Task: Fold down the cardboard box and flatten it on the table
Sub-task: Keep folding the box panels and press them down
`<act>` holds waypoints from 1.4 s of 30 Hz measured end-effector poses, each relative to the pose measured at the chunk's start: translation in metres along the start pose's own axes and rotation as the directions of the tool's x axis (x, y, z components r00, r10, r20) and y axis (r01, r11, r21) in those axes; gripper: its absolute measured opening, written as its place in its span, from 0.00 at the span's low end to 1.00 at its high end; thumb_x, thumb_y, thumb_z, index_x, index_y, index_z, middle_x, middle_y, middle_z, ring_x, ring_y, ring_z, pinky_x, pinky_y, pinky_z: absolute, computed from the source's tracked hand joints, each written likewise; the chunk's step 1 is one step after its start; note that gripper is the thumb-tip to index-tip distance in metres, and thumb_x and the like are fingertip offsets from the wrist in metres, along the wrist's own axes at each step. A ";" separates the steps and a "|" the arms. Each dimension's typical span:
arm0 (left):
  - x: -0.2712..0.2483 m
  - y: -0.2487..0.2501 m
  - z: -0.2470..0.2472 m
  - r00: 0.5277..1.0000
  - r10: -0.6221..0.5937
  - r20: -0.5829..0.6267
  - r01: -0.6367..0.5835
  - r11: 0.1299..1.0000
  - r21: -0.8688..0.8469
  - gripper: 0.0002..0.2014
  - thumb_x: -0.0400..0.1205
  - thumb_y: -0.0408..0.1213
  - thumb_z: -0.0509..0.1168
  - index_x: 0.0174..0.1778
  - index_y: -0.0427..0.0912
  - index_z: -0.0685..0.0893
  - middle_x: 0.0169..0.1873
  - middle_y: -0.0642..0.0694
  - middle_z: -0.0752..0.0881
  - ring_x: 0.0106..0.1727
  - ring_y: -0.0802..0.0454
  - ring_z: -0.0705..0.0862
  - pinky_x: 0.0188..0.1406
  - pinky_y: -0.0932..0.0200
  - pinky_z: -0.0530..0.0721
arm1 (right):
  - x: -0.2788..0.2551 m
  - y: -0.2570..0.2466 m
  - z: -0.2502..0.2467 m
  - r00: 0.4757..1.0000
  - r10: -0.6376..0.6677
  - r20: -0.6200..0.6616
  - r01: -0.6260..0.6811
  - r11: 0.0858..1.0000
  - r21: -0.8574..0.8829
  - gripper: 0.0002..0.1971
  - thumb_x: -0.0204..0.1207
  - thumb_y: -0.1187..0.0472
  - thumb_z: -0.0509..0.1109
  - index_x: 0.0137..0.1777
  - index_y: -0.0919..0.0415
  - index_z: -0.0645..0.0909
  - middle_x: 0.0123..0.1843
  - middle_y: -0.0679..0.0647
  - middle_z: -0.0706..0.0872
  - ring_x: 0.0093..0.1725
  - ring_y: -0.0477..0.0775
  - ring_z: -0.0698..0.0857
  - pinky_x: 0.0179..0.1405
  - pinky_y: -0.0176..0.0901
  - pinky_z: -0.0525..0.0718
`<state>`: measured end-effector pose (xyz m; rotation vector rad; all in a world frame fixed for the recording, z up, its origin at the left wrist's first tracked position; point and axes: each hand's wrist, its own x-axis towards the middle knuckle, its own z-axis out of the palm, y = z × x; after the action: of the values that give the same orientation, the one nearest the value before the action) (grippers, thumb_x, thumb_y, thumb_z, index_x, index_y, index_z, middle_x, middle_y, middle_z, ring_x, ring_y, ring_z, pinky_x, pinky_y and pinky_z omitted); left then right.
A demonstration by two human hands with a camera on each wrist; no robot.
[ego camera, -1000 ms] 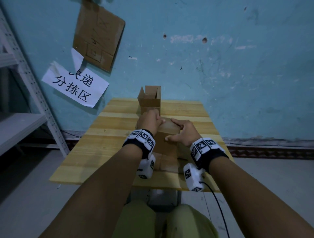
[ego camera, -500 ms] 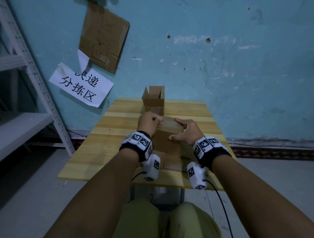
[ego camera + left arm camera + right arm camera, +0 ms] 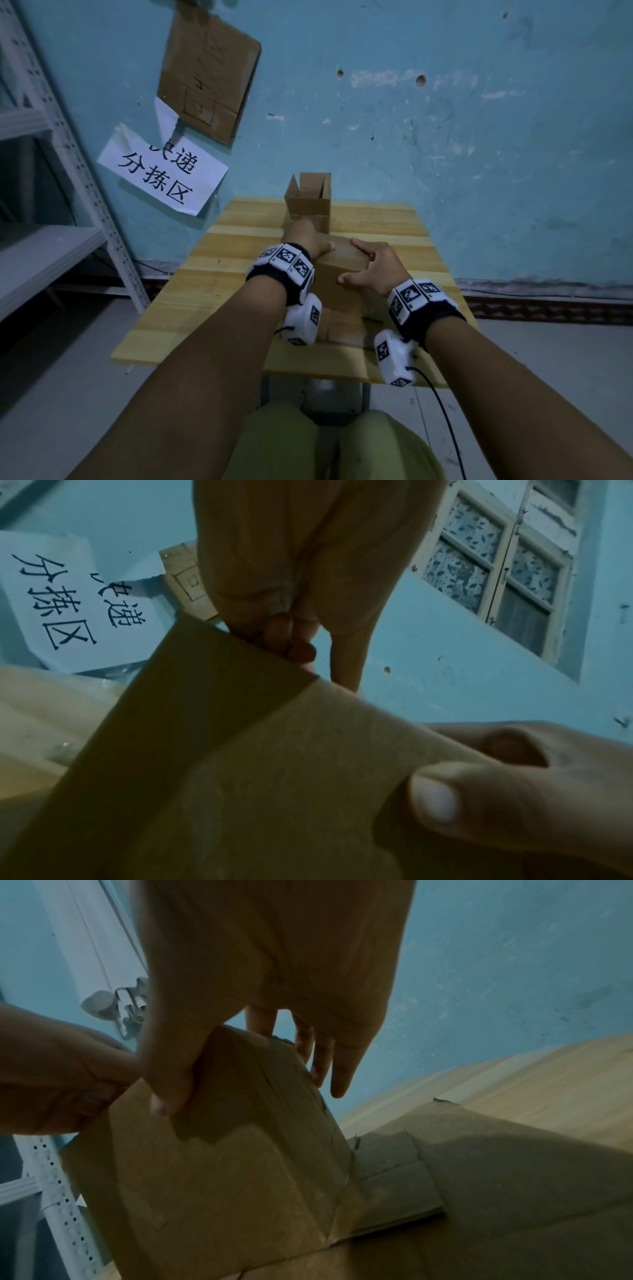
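Note:
A brown cardboard box (image 3: 337, 284) stands in the middle of the wooden table (image 3: 212, 270), its lower flaps (image 3: 339, 329) spread flat toward me. My left hand (image 3: 305, 240) grips the box's top left edge, fingers curled over the rim (image 3: 284, 639). My right hand (image 3: 373, 267) holds the top right side, thumb on the near face (image 3: 171, 1096) and fingers over the far edge. The box (image 3: 222, 1177) fills the lower part of the right wrist view, and the box (image 3: 240, 777) does the same in the left wrist view.
A second, smaller open cardboard box (image 3: 310, 202) stands behind at the table's far edge by the blue wall. A metal shelf rack (image 3: 61, 192) stands at the left. A paper sign (image 3: 161, 171) and a cardboard sheet (image 3: 209, 75) hang on the wall.
Both hands keep their hold on the box top; hands and box sit slightly farther from me and a little higher on the table than one second ago.

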<state>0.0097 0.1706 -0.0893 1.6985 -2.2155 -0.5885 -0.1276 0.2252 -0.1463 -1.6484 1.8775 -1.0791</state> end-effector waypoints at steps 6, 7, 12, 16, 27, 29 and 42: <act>0.001 0.011 0.003 1.000 0.003 0.025 -0.007 0.984 0.176 0.25 0.86 0.47 0.55 0.73 0.31 0.69 0.74 0.32 0.67 0.73 0.38 0.70 0.70 0.49 0.71 | 0.001 0.001 0.000 1.000 0.005 0.004 -0.005 1.000 0.019 0.46 0.56 0.60 0.86 0.75 0.65 0.71 0.69 0.57 0.80 0.65 0.52 0.80 0.65 0.40 0.79; 0.001 0.012 0.005 1.000 0.005 0.028 -0.010 0.983 0.186 0.24 0.87 0.44 0.54 0.74 0.32 0.68 0.75 0.32 0.64 0.73 0.37 0.69 0.70 0.49 0.71 | 0.001 0.001 0.000 1.000 0.003 0.002 -0.003 1.000 0.021 0.46 0.56 0.60 0.86 0.75 0.65 0.71 0.70 0.57 0.80 0.66 0.52 0.80 0.66 0.41 0.79; 0.003 0.009 0.009 0.999 0.012 0.044 -0.021 0.973 0.229 0.21 0.86 0.37 0.53 0.75 0.35 0.66 0.74 0.34 0.64 0.65 0.36 0.77 0.58 0.49 0.77 | 0.002 0.002 0.001 1.000 -0.001 0.006 0.001 1.000 0.020 0.46 0.55 0.59 0.86 0.75 0.65 0.71 0.70 0.57 0.80 0.66 0.51 0.80 0.67 0.43 0.79; 0.002 0.005 0.013 0.999 0.053 -0.007 -0.050 0.971 0.232 0.21 0.84 0.37 0.56 0.72 0.34 0.69 0.70 0.35 0.69 0.64 0.36 0.78 0.57 0.48 0.77 | 0.002 0.001 0.000 1.000 0.003 0.010 -0.003 1.000 0.016 0.46 0.55 0.59 0.86 0.75 0.65 0.71 0.69 0.57 0.81 0.64 0.52 0.82 0.63 0.40 0.80; -0.001 -0.009 0.005 0.993 0.070 -0.094 -0.068 0.997 0.022 0.13 0.81 0.38 0.60 0.48 0.29 0.82 0.65 0.31 0.75 0.58 0.35 0.80 0.57 0.49 0.76 | 0.002 0.001 0.001 1.000 0.007 0.009 -0.007 0.999 0.035 0.45 0.56 0.61 0.86 0.74 0.66 0.71 0.67 0.58 0.82 0.60 0.50 0.82 0.59 0.35 0.79; 0.000 -0.009 0.004 0.994 0.068 -0.091 -0.073 0.996 -0.051 0.12 0.79 0.35 0.61 0.30 0.37 0.74 0.68 0.28 0.74 0.55 0.36 0.81 0.54 0.50 0.78 | 0.002 0.000 0.000 1.000 0.003 0.006 -0.003 1.000 0.030 0.45 0.56 0.62 0.86 0.74 0.67 0.71 0.68 0.58 0.81 0.64 0.51 0.81 0.62 0.36 0.78; 0.003 -0.017 0.009 0.993 0.109 -0.048 -0.119 0.923 -0.366 0.21 0.81 0.43 0.65 0.23 0.45 0.66 0.24 0.49 0.70 0.27 0.54 0.70 0.30 0.60 0.67 | 0.005 0.006 0.003 1.000 0.002 -0.006 -0.002 1.000 -0.005 0.47 0.54 0.57 0.86 0.74 0.62 0.72 0.67 0.58 0.80 0.58 0.52 0.82 0.58 0.39 0.81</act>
<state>0.0192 0.1650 -0.1051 1.3686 -2.0112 -0.8816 -0.1297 0.2199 -0.1521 -1.6472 1.8871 -1.0807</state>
